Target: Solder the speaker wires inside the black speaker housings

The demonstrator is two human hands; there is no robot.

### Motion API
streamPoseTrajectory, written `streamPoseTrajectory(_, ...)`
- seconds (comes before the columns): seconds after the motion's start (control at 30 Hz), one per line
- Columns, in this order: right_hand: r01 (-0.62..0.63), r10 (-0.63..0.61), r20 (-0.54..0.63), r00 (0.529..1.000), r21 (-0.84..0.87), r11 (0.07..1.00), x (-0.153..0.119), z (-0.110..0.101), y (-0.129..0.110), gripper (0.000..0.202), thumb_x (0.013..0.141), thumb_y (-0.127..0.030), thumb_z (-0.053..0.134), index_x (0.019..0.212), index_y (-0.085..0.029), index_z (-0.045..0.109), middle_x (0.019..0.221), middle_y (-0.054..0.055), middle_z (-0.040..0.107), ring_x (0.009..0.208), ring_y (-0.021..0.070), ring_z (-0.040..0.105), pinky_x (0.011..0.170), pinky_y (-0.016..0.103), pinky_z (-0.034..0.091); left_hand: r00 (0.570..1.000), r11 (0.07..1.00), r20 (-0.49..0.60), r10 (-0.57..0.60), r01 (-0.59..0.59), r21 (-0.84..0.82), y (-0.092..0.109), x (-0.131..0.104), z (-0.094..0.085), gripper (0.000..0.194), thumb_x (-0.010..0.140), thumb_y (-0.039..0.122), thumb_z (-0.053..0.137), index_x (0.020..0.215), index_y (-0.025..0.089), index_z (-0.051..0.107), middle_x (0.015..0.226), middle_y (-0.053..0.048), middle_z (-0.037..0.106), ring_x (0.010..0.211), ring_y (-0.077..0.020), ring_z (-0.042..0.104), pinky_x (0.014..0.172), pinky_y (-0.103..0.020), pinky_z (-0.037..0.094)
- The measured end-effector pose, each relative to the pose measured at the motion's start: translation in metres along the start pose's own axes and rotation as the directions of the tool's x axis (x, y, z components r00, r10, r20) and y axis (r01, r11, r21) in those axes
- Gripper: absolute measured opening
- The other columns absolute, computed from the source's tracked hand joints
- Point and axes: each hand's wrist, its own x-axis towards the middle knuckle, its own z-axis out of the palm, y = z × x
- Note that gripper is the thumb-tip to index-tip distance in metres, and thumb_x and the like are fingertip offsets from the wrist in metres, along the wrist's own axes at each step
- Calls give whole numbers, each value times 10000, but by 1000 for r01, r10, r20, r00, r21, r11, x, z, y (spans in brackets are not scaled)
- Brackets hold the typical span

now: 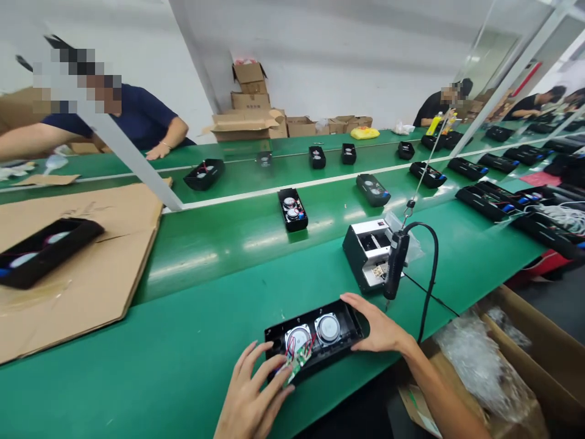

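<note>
In front of me on the green bench lies a black speaker housing [315, 369], its inside facing up. Two round silver speaker drivers, a left one [298, 339] and a right one [328, 329], sit in it. A small green circuit board [299, 360] with red wires rests over the left driver. My left hand [256, 387] is over the housing's left end, fingers apart, fingertips at the board's edge; whether they touch it is unclear. My right hand [379, 326] grips the right end between thumb and fingers. Beyond it hangs a black electric screwdriver [397, 265] on a cable.
A silver-and-black screw feeder [365, 253] stands behind the screwdriver. More black housings, one nearby [293, 210], lie along the green conveyor [228, 244]. Cardboard [123, 262] covers the left side. An open box with plastic bags [479, 360] is at lower right. Co-workers sit opposite.
</note>
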Motion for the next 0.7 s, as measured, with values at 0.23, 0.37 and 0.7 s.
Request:
streamPoseTrajectory(0.23, 277, -283, -316, 906, -65, 959, -6, 6, -36, 443, 948, -256, 819, 1381, -280, 726, 1493, 129, 688, 1338, 297, 693, 1121, 489, 591, 982, 987, -113, -150, 142, -80, 6, 12, 18, 131, 988, 221, 715, 1061, 295, 794, 1141, -12, 796, 1265, -287, 713, 1169, -579, 589)
streamPoseTrajectory(0.37, 498, -550, -280, 787, -239, 834, -1, 34, -71, 204, 1039, -188, 704, 1236, -228, 738, 1107, 69, 835, 1038, 217, 771, 906, 382, 605, 982, 968, -50, -182, 170, -182, 18, 18, 37, 151, 1000, 206, 695, 1059, 295, 802, 1260, -47, 777, 1432, -320, 615, 1210, -649, 526)
streamPoseTrajectory(0.7, 453, -423, 186, 887, -528, 718, 10, 46, -90, 226, 1048, -90, 592, 1179, -177, 754, 1040, 73, 810, 882, 205, 709, 781, 339, 515, 970, 977, 165, -176, 193, -93, 9, -2, 37, 292, 886, 346, 858, 1129, 237, 740, 1552, -156, 630, 1615, -474, 365, 1261, -811, 328)
